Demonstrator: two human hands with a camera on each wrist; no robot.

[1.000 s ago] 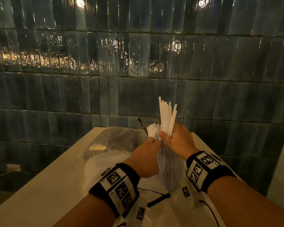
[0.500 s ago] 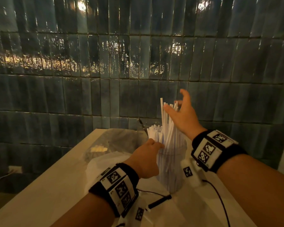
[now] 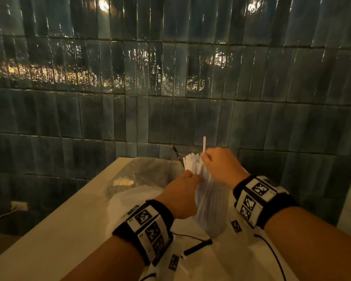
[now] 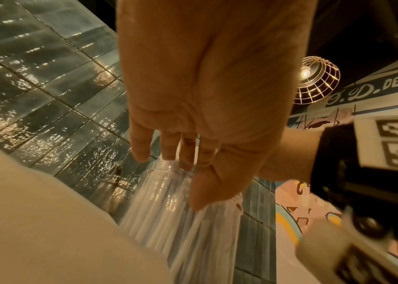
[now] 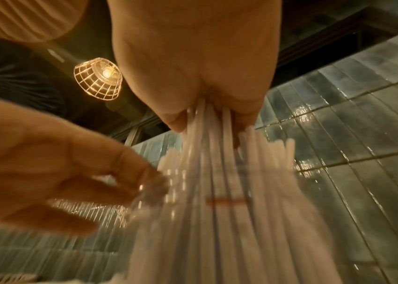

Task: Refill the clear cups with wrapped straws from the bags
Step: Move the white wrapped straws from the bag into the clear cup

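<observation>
A clear cup (image 3: 211, 211) packed with white wrapped straws (image 3: 193, 163) stands on the pale table (image 3: 49, 230). My left hand (image 3: 197, 177) grips the cup near its rim. In the left wrist view the fingers (image 4: 166, 151) lie over the rim and the thumb presses the cup (image 4: 181, 221) wall. My right hand (image 3: 206, 159) sits on top of the bundle and pinches several straws (image 5: 207, 153) between thumb and fingers (image 5: 176, 119). One straw (image 3: 204, 145) sticks up above the rest.
A clear plastic bag (image 3: 150, 171) with a few pale straws (image 3: 123, 181) lies behind, at the dark tiled wall (image 3: 170, 118). A white bag (image 3: 134, 201) lies under my wrists, with a black cable (image 3: 197, 247). The table's left edge runs diagonally.
My right hand, raised and open above the straws half a second ago, has come down and closed on the bundle. The tall straws now sit lower. My left hand has stayed on the cup.
</observation>
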